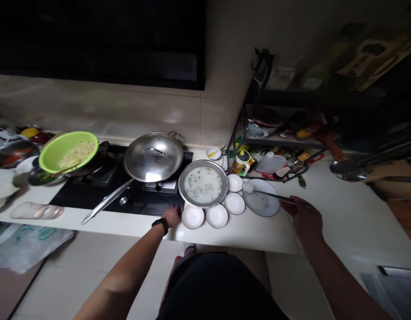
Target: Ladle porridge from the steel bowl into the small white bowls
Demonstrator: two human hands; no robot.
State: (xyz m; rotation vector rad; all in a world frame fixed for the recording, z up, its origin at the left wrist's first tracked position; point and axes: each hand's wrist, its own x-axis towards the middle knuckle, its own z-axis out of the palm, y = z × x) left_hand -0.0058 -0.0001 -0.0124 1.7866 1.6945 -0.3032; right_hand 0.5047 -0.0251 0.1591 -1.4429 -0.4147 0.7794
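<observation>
Right hand grips ladle above plate; left hand curled by basin, grip unclear.

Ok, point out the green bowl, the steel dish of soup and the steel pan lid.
Green bowl (69, 133): head view, on its rim.
Steel dish of soup (203, 162): head view, on its rim.
Steel pan lid (165, 164): head view, on its dome.
</observation>
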